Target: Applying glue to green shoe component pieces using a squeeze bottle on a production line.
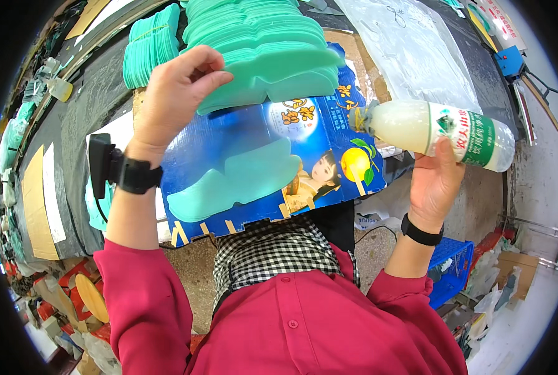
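My right hand (434,190) grips a clear plastic bottle (407,127) of cloudy pale liquid. The bottle lies on its side in the hand, its crusted yellowish neck pointing left. My left hand (177,94) is raised with curled fingers, thumb close to the index finger and nothing visible between them. It hovers at the left front of a tall stack of green wavy-edged foam pieces (248,31), whose front piece (285,69) sticks out toward me. One single green piece (244,170) rests flat on a blue printed cardboard sheet (197,147) before me.
A smaller banded bundle of green pieces (147,53) stands left of the stack. Clear plastic sheeting (410,44) covers the table's right part. A blue box-shaped device (510,61) sits far right. Below right is a blue plastic crate (451,262). Another small bottle (60,89) stands far left.
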### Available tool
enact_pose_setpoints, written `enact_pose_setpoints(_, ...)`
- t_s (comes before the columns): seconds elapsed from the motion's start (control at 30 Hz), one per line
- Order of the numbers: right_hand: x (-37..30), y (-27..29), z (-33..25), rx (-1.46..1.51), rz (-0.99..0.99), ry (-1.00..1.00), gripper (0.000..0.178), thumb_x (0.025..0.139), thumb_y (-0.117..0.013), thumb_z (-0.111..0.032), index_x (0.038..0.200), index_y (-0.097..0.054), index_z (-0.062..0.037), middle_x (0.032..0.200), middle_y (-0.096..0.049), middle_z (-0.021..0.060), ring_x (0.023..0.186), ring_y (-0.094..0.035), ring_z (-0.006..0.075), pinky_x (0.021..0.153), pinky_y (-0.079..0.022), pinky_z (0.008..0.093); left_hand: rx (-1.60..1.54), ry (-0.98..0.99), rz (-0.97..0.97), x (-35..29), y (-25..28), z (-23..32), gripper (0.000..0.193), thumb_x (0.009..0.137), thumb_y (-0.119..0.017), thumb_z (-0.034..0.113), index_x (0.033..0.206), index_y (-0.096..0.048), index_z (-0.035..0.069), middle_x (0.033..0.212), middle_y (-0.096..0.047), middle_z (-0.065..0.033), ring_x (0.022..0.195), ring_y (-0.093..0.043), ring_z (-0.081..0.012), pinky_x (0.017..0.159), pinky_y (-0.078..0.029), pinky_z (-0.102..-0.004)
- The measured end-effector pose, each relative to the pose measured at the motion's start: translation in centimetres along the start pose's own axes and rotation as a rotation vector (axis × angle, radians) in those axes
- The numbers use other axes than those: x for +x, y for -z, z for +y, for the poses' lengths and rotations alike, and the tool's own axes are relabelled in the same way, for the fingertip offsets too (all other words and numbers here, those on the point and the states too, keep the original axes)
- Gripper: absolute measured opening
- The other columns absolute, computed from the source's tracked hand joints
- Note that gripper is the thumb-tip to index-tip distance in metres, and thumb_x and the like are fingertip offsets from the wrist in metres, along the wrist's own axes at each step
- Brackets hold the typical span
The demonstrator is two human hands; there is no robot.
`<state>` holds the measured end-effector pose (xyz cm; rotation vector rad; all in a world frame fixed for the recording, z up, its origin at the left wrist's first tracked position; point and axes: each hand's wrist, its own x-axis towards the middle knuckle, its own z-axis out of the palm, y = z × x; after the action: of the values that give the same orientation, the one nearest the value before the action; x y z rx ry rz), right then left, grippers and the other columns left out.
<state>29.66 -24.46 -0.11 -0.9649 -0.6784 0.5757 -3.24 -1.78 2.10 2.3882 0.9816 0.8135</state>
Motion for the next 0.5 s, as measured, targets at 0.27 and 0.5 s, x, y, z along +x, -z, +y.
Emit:
enact_pose_setpoints(0.27,0.1,-2.1,-0.3,0.018,-0.058,-0.042,0.052,0.098,-0.08,-0.014,0.145,-0.06,-0.0024,0.14,-0.069,0.0103,0.128,-0.068,0.0231,0.11,-0.054,0.0439,-0.142,0.226,-0.41,-2.1,-3.6,0.3,0.021,0.093,-0.079,0.018,0.104,-0.07,0.002,0.086,-0.071,-0.0096,0.082,-0.069,-0.0214,0.074,-0.053,-0.0369)
enact_pose_setpoints(0.5,1.7,-9.2,3.5,-0.384,-0.397,0.04,0.06,0.084,-0.089,0.001,0.138,-0.062,0.0008,0.129,-0.072,0.009,0.111,-0.071,0.0163,0.098,-0.059,0.033,0.197,-0.156,-0.041,-4.1,-5.7,0.4,0.016,0.092,-0.077,0.017,0.103,-0.074,0.006,0.097,-0.071,-0.011,0.099,-0.066,-0.0364,0.088,-0.053,-0.0435)
